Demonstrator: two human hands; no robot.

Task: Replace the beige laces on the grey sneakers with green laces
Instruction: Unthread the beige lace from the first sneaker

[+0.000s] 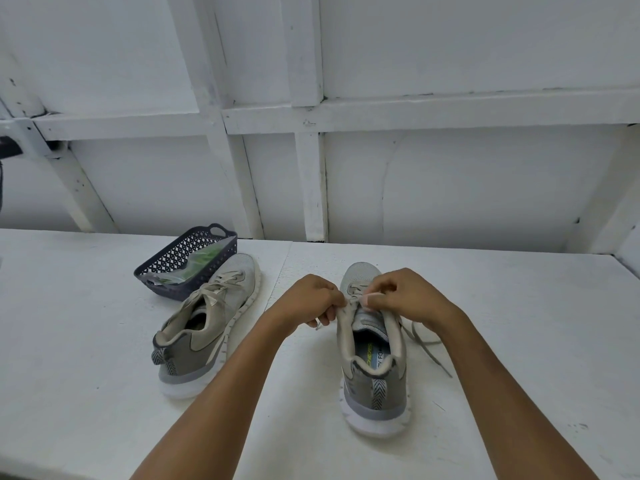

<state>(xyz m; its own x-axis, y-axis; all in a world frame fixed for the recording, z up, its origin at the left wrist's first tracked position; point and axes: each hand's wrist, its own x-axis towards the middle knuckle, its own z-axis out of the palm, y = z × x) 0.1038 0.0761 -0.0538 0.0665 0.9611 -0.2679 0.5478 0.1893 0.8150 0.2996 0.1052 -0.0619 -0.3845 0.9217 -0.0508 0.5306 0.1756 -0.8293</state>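
Note:
Two grey sneakers stand on the white table. The right sneaker points away from me, heel toward me. My left hand grips its left collar edge and a strand of beige lace, whose loose end trails onto the table at the right. My right hand pinches the lace at the upper eyelets. The left sneaker sits angled to the left, its beige laces still tied. Green laces in a clear bag lie in the dark basket.
The dark lattice basket stands behind the left sneaker, near the table's back edge. A white panelled wall with framing rises directly behind the table. A dark object shows at the far left edge.

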